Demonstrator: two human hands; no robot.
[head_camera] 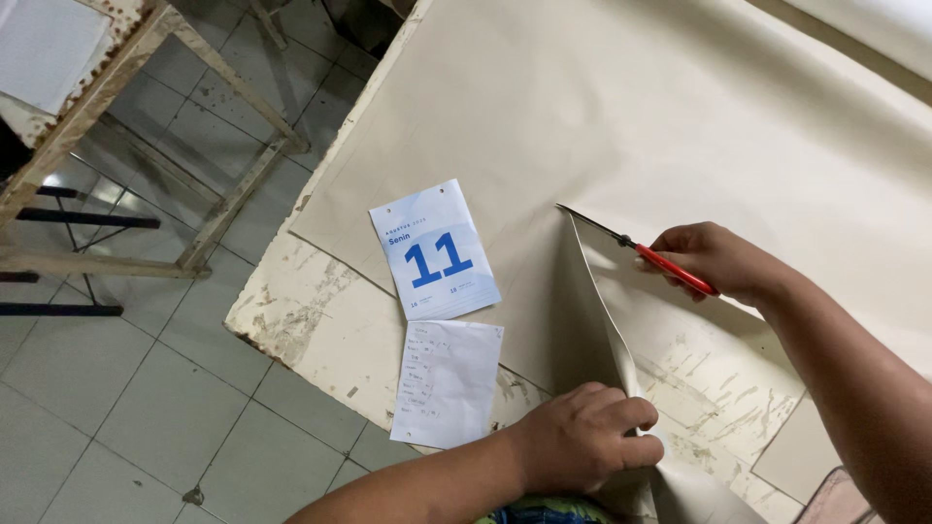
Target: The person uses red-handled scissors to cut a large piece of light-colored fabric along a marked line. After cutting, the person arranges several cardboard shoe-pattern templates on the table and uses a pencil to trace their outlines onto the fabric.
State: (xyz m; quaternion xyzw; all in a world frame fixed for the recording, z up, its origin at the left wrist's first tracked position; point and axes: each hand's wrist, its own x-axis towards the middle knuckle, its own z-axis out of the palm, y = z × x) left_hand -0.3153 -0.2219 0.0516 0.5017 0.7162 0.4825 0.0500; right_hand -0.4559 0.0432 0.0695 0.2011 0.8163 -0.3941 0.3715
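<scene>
The right hand [718, 260] grips red-handled scissors [636, 247], their blades at the end of a slit in a large beige sheet of paper [680, 116] spread over a worn white table [311, 320]. The left hand [582, 437] pinches the lifted cut edge. A calendar page [435, 250] and a handwritten note [447, 381] lie nearby.

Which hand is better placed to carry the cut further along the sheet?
Probably the right hand: it grips the red-handled scissors, blades at the cut's end. The left hand pinches the beige sheet's lifted flap.
</scene>
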